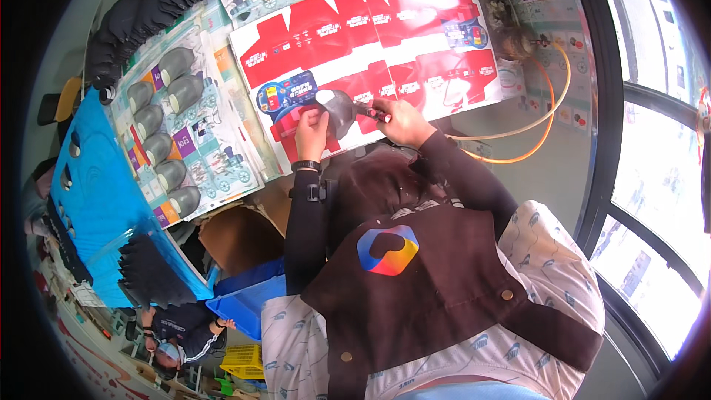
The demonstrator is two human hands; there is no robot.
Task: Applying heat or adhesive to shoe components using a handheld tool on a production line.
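Observation:
My left hand [312, 132] is closed on the edge of a grey, domed, cup-shaped piece [338, 112], held just above the red and white printed sheet [355, 52]. In my right hand [406, 124] is a slim dark tool with reddish marks [373, 111]. Its tip points left and meets or nearly meets the grey piece; I cannot tell which, nor what kind of tool it is. To the left, several similar grey domed pieces [184, 93] lie in two uneven rows on printed paper [222, 150].
Stacked black pieces [159, 1] line the far left. A blue-covered table [111, 200] bears more black pieces [152, 272]. An orange hose [549, 122] curves at right near a jar [516, 42]. Blue [241, 304] and yellow crates [243, 361] and another person [189, 335] are lower left.

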